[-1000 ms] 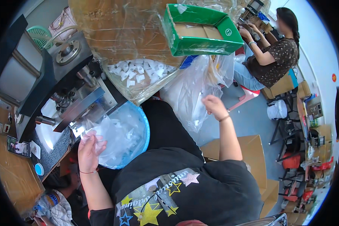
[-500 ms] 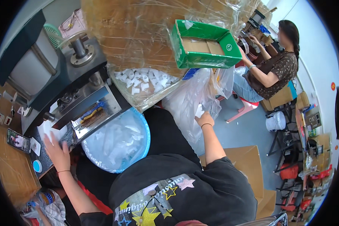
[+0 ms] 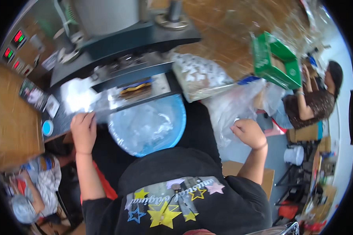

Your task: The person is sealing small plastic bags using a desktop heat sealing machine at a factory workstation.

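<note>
My left hand (image 3: 83,131) is closed at the front edge of a press (image 3: 133,39), beside a bright white sheet-like surface (image 3: 77,96). Its fingers are curled; glare and blur hide what they grip. My right hand (image 3: 250,133) is also closed, by a clear plastic bag (image 3: 223,111), with a bit of a small white plastic piece (image 3: 236,120) showing at the fingertips. Between my hands, a blue basin (image 3: 179,129) lined with clear plastic holds translucent white pieces. Behind it lies the press's mould bed (image 3: 135,92), with yellow and blue strips on it.
White plastic parts (image 3: 202,72) fill a tray at the table's near edge. A green box (image 3: 276,62) stands to its right. A phone (image 3: 33,94) and a blue-lidded jar (image 3: 47,127) are at left. One co-worker (image 3: 313,98) sits at far right, another (image 3: 35,192) at lower left.
The view has swung left, so the scene sits further right. My left hand's spread fingers have curled closed. My right hand has drawn back from the clear bag.
</note>
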Tool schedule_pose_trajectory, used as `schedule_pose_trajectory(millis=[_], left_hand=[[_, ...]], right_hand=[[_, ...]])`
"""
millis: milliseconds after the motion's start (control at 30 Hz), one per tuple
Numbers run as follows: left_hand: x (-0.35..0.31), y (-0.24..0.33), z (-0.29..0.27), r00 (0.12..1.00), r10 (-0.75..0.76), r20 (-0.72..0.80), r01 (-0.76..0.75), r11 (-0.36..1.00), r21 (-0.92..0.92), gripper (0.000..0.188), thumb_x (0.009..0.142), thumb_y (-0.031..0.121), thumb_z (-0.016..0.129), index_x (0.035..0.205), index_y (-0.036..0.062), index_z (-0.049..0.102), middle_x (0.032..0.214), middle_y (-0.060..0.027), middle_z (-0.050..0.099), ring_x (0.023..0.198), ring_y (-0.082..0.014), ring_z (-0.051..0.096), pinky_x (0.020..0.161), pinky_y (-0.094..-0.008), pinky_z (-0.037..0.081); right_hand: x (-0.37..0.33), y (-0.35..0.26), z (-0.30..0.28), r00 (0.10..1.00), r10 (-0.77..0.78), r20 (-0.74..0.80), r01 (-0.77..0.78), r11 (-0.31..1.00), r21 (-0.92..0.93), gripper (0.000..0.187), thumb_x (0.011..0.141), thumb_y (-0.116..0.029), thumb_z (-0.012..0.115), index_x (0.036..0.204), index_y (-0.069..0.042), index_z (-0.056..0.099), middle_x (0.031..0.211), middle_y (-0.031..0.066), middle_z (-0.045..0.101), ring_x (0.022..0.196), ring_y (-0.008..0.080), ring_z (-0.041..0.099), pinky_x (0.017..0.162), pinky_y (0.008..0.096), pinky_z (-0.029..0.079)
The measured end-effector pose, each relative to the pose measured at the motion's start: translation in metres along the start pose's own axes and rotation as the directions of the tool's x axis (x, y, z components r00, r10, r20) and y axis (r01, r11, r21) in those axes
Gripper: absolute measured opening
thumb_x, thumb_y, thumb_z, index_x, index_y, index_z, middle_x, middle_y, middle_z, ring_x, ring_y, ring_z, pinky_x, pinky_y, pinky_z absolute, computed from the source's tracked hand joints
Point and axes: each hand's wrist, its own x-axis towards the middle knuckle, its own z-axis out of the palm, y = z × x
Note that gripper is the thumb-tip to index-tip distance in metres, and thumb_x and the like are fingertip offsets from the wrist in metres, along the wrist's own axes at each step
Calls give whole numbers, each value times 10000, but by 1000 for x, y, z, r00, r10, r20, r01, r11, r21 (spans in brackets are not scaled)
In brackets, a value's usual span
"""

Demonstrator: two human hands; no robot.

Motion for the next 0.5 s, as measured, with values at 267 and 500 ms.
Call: schedule_pose_trajectory(millis=[267, 500], left_hand=[[-23, 75, 10, 910, -389, 142, 327, 467, -821, 244, 1050, 159, 498, 1025, -31, 649, 918, -116, 704, 839, -191, 676, 787, -316, 529], [-30, 102, 26, 835, -182, 519, 543, 124, -831, 113, 957, 86, 659, 907, -12, 682, 870, -23, 699, 806, -68, 613, 743, -229, 491]], right_hand=[[93, -117, 70, 872, -478, -103, 486, 822, 297, 141, 946, -148, 576, 1014, -33, 621, 920, 144, 616, 883, 346, 609, 765, 414, 499], [108, -149, 25, 837, -466, -287, 520, 514, 682, 290, 966, -44, 568, 1248, 21, 592, 1224, 151, 647, 1079, 224, 653, 937, 333, 507]])
